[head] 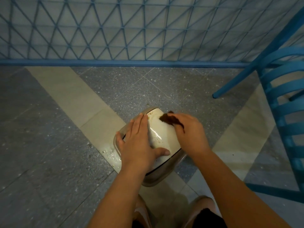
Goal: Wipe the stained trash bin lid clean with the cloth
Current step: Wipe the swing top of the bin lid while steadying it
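A small trash bin stands on the floor with a cream lid point(162, 129) that is wet and shiny. Brown stains point(150, 114) sit near the lid's far left corner. My left hand point(138, 140) lies flat on the lid's left side, fingers straight and thumb spread toward the middle. My right hand point(189, 130) grips a dark brown cloth point(169, 120) and presses it on the lid's far right part. The bin's grey-brown rim point(158, 178) shows at the near edge below the lid.
Water drops point(109, 153) lie on the tiled floor left of the bin. A blue lattice fence point(131, 30) runs across the back. A blue slatted chair point(283, 104) stands at the right. My knees point(202, 209) show at the bottom.
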A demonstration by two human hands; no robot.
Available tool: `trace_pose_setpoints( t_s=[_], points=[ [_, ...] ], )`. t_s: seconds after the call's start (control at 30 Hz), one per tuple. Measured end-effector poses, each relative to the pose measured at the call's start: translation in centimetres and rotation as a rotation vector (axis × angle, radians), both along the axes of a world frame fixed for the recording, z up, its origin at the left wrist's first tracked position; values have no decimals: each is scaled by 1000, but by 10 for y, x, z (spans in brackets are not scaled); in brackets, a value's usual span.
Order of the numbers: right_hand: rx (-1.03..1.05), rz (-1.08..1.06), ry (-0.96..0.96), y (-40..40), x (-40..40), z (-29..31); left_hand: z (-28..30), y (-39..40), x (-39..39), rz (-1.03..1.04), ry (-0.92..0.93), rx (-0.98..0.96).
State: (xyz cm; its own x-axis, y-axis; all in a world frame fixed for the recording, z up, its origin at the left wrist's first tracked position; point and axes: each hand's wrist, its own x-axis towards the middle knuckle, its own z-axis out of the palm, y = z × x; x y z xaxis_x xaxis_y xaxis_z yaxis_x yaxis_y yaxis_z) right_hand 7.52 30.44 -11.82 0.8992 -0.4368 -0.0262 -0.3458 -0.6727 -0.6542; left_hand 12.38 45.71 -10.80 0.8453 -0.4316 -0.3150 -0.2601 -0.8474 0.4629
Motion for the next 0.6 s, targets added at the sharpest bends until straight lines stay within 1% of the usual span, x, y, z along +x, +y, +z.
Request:
trace_pose_setpoints(
  t_s=[0.07,0.13,0.23,0.3,0.43,0.53,0.6],
  points=[
    [-51,0,-26,5,-20,1,-1,0,0,-1,-1,-8],
    [-107,38,-49,12,-23,1,-1,-1,0,-2,-4,-15],
    [-166,153,-97,24,0,6,-1,-2,-1,9,-17,-12],
    [-145,203,-93,26,21,7,-1,-2,-1,25,-23,-25],
    [-61,128,5,12,46,3,0,-3,0,16,-12,-14],
    [17,6,76,1,35,-2,0,-2,0,7,9,10],
    [32,-36,47,1,16,0,0,-1,0,11,13,2]
  ],
)
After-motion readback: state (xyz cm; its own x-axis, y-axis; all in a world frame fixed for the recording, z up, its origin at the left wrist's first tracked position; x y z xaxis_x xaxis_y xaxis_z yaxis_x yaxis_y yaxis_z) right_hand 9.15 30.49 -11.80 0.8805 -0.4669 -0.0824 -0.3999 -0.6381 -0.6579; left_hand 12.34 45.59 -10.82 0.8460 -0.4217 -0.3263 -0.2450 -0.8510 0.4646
